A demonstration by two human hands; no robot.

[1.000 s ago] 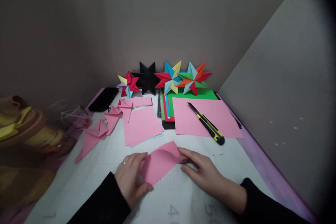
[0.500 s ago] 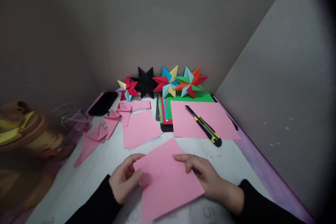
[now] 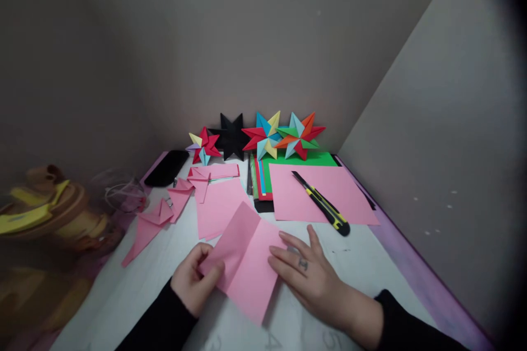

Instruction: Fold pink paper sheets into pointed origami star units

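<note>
A square sheet of pink paper (image 3: 252, 269) stands partly unfolded above the white tabletop, with a crease running down its middle. My left hand (image 3: 198, 274) pinches its left edge, thumb on top and fingers behind. On the right half of the sheet rest the outstretched fingers of my right hand (image 3: 315, 279), one finger raised and a ring on another. Beyond my left hand lie more pink sheets (image 3: 216, 205) in a pile. Folded pink paper pieces (image 3: 150, 225), joined by metal clips, trail toward the left.
A yellow and black utility knife (image 3: 321, 203), blade out, lies on a large pink sheet (image 3: 354, 192). Folded paper stars (image 3: 231, 136) lean against the wall over green paper (image 3: 307, 158). A black phone (image 3: 167, 168) is at the back left, near a brown and yellow object (image 3: 57, 203).
The pink sheet, flat before, now bends along a middle crease and has turned. My right hand shifted from gripping its right edge to laying straightened fingers on it. The view tilted up slightly.
</note>
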